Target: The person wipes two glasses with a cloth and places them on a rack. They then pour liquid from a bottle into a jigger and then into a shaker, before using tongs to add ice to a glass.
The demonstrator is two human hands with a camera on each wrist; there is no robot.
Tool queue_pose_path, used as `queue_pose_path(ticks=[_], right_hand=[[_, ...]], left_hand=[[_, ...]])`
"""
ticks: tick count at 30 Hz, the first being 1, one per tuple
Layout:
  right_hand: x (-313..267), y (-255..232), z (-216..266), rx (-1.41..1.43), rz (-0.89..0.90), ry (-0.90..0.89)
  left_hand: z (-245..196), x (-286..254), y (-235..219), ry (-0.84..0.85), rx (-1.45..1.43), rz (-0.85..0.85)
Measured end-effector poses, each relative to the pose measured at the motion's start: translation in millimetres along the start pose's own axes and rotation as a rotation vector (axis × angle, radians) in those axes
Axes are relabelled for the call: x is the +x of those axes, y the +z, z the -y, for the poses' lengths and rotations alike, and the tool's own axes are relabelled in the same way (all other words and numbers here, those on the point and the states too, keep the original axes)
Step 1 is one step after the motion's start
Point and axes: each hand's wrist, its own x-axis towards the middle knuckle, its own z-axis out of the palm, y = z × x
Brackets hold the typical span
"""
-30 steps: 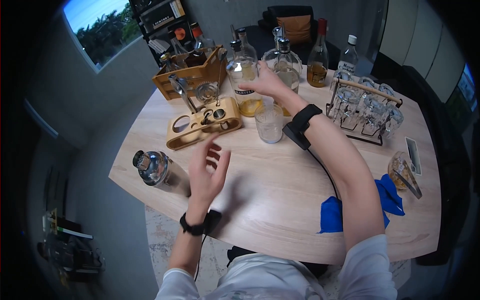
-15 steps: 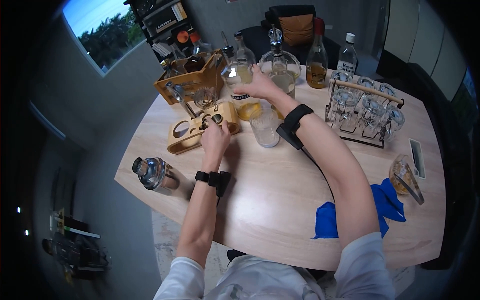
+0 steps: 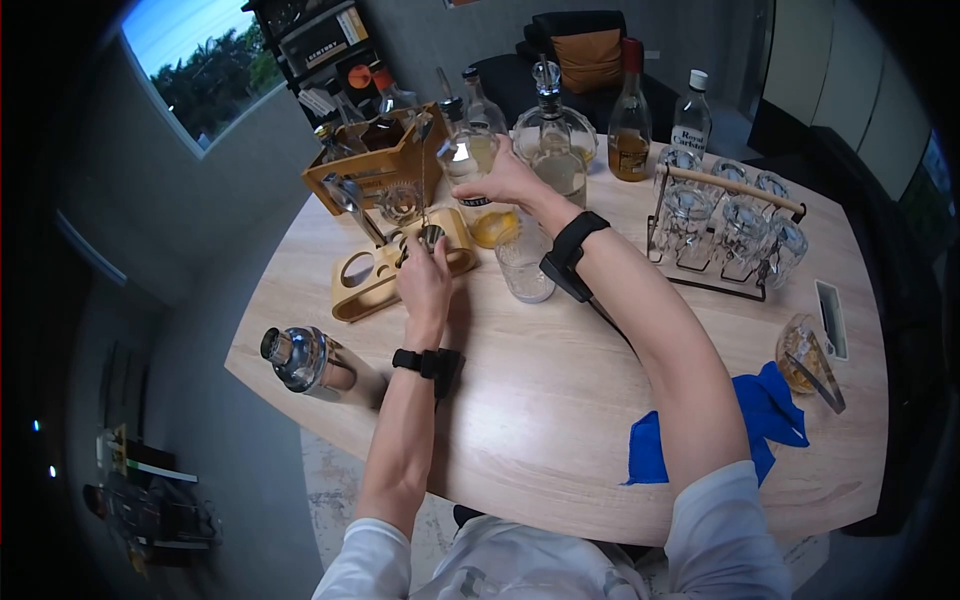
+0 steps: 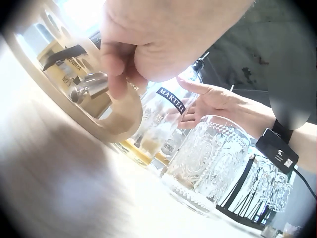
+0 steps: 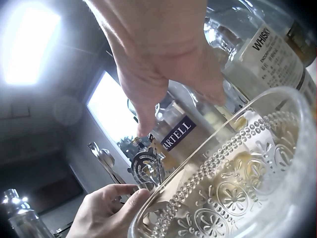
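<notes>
My right hand (image 3: 510, 182) grips a clear Martell bottle (image 3: 466, 160) by its upper body, thumb on the near side. The bottle holds a little amber liquid and leans slightly left. My left hand (image 3: 425, 285) is at the wooden bar-tool stand (image 3: 362, 302), its thumb and fingers pinching a metal jigger (image 3: 433, 234) seated in a hole there. Part of the jigger is hidden by the fingers. Just below the right wrist stands a patterned glass (image 3: 527, 276), large in the right wrist view. A steel cocktail shaker (image 3: 308, 362) stands upright left of my left forearm.
Behind the stand is a wooden crate (image 3: 375, 180) of bottles. A whisky bottle (image 5: 270, 54) stands right of the Martell. At right are a rack of glass mugs (image 3: 725, 225), a blue cloth (image 3: 648, 445) and a bowl with tongs (image 3: 800, 355).
My left hand has moved forward from over the table to the stand and taken hold of the jigger. My right hand stays on the Martell bottle, which now tilts a little left.
</notes>
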Motion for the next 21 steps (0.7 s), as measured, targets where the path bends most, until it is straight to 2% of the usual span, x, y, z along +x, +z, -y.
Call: queue_pose_path(ticks=[3, 5, 6, 9, 10, 12, 14, 16, 17, 18, 21], right_hand=[[3, 2, -2, 0.003, -0.008, 0.004], [2, 3, -3, 0.077, -0.023, -0.023], [2, 2, -4, 0.075, -0.020, -0.024], [-1, 3, 0, 0.094, -0.012, -0.002], [-1, 3, -1, 0.131, -0.017, -0.002], [1, 5, -1, 0.166, -0.021, -0.008], [3, 9, -1, 0.050, -0.088, 0.002], [3, 10, 3, 0.043, -0.105, -0.026], [2, 11, 7, 0.040, -0.124, -0.047], [2, 10, 10, 0.038, -0.119, -0.049], [0, 6, 27, -0.047, -0.196, -0.172]], left_hand=[[-17, 0, -20, 0.037, 0.022, -0.048], [-27, 2, -35, 0.032, -0.145, -0.166], [-31, 4, -41, 0.028, -0.146, -0.167], [-39, 13, -60, -0.058, -0.501, -0.250], [-38, 16, -62, -0.062, -0.498, -0.256], [-36, 22, -64, 0.015, -0.652, -0.288], [-45, 23, -75, 0.040, -0.676, -0.284], [-50, 25, -81, -0.202, -1.091, -0.061], [-47, 27, -76, -0.137, -1.193, -0.030], [-46, 25, -76, -0.141, -1.193, -0.035], [-55, 19, -81, -0.110, -1.307, 0.159]])
